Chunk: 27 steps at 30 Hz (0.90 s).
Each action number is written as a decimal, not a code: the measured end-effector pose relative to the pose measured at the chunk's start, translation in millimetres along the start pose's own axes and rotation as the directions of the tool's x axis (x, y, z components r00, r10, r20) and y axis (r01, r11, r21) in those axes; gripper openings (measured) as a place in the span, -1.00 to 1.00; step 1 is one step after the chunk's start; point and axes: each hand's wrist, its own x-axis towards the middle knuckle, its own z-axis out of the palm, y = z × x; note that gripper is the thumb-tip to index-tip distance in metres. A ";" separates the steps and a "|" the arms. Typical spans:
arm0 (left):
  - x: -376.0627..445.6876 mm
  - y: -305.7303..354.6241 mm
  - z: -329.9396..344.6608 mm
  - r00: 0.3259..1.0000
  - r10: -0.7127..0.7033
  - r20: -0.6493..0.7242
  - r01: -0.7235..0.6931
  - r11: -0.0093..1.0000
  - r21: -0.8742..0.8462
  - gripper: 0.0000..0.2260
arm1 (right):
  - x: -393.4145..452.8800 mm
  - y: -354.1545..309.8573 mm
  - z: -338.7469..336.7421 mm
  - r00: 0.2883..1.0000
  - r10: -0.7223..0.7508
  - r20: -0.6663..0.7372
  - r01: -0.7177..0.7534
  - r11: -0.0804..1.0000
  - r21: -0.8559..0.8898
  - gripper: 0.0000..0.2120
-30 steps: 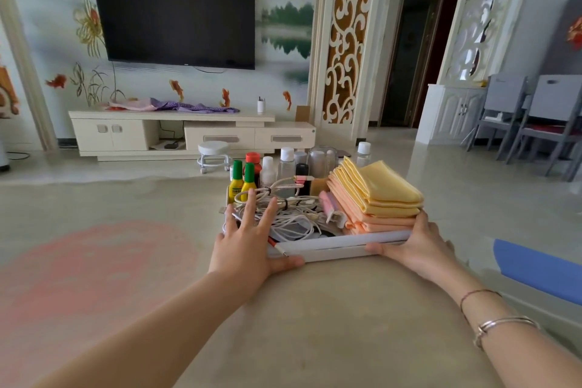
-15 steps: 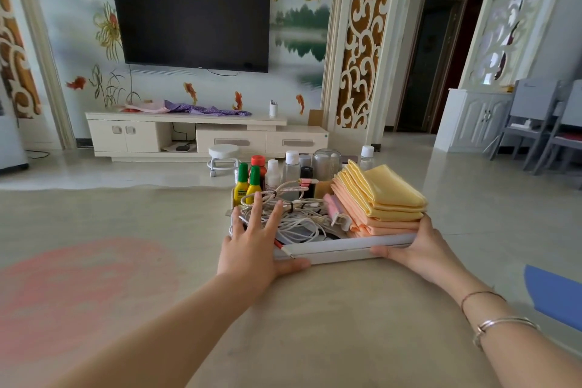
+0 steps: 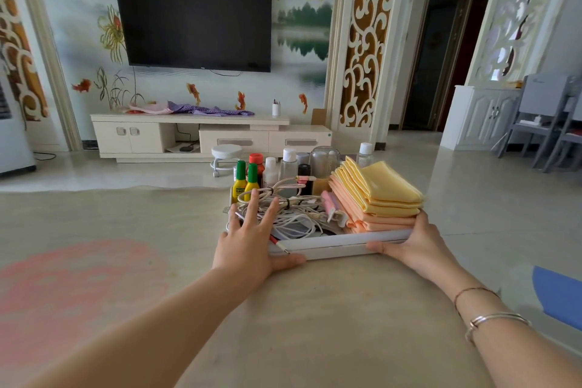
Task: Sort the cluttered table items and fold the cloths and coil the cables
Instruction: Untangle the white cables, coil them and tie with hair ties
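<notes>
A white tray (image 3: 340, 244) sits on the beige table (image 3: 315, 324). It holds a tangle of white cables (image 3: 296, 214), a stack of folded yellow cloths (image 3: 381, 189) on folded orange cloths (image 3: 378, 224), and several small bottles (image 3: 252, 178) at the back beside a clear jar (image 3: 324, 161). My left hand (image 3: 248, 246) clasps the tray's front left corner, fingers spread over the cables, thumb along the front rim. My right hand (image 3: 415, 241) grips the front right corner, just under the cloths.
A pink patch (image 3: 69, 287) marks the tabletop at left. A blue object (image 3: 560, 296) lies off the table's right edge. Beyond are a white stool (image 3: 225, 156), a TV cabinet (image 3: 195, 135) under a wall TV (image 3: 192, 19), and grey chairs (image 3: 548, 116) at right.
The view has swung so the room sits further right in frame. Both hands stay on the tray's front corners, and the tray's contents look unchanged.
</notes>
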 end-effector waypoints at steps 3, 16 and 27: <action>2.6 -1.8 -0.3 1.000 -0.001 -0.003 0.001 1.000 0.001 0.02 | 2.9 -0.2 2.2 1.000 0.002 0.004 -0.002 1.000 -0.001 0.40; 19.6 -3.9 -1.5 0.999 -0.010 0.032 0.010 1.000 -0.008 0.02 | 14.5 -0.2 8.5 0.998 0.046 -0.050 -0.051 0.993 -0.107 0.29; 20.8 -5.7 0.4 1.000 -0.008 0.028 0.009 1.000 -0.006 0.02 | 10.1 -3.1 9.5 0.995 0.095 -0.033 -0.099 0.985 -0.140 0.34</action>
